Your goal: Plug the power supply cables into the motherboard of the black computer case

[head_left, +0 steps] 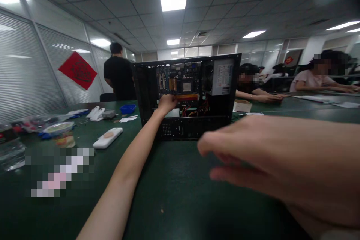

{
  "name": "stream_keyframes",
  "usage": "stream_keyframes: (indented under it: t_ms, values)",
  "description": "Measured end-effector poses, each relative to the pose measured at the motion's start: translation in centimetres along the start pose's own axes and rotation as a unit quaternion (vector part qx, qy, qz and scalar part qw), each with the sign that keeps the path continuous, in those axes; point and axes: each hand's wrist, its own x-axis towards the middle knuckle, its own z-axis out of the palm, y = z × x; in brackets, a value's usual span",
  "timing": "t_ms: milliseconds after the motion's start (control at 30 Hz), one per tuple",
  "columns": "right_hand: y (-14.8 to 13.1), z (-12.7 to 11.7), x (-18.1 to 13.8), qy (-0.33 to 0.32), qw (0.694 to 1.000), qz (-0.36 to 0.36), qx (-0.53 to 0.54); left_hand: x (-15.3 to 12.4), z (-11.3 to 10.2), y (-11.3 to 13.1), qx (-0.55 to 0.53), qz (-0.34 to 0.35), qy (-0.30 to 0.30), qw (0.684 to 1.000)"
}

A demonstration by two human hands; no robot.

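An open black computer case [194,127] stands upright on the green table, its inside facing me. Within it are a motherboard [180,75] and, at the upper right, a grey power supply [224,77]. My left hand [167,104] reaches into the case, its fingers closed at the left end of the orange and red memory slots [187,98]; whatever they hold is hidden. In front of the case, at the right, my right hand [258,150] is raised close to the camera. Thumb and fingers are apart, slightly blurred, with nothing seen between them.
On the green table [168,180] to the left lie a white power bank-like object [108,138], a lidded cup [63,135], a clear bottle [11,146] and a blue tray [128,109]. A small box [242,105] sits right of the case. Several people are beyond.
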Motion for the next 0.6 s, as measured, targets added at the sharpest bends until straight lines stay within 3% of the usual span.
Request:
stream_keyframes:
  t_ms: [100,233,333,400,600]
  values:
    - [4.1,-0.3,6.7,-0.002,1.0,0.022,0.018,0.1,-0.1,-0.6,-0.057,-0.021,0.059,0.996]
    - [12.8,4.9,13.3,0.03,0.994,0.106,-0.013,0.2,0.2,-0.6,-0.101,-0.016,0.102,0.99]
    - [18.1,9.2,14.5,0.073,0.96,0.266,-0.055,0.3,0.4,-0.5,-0.108,-0.01,0.107,0.988]
    - [20.2,11.0,14.4,0.09,0.939,0.33,-0.037,0.4,0.4,-0.6,-0.118,-0.017,0.102,0.988]
    - [23.2,13.4,14.6,0.146,0.917,0.368,0.052,0.9,1.2,-1.6,-0.172,-0.072,0.101,0.977]
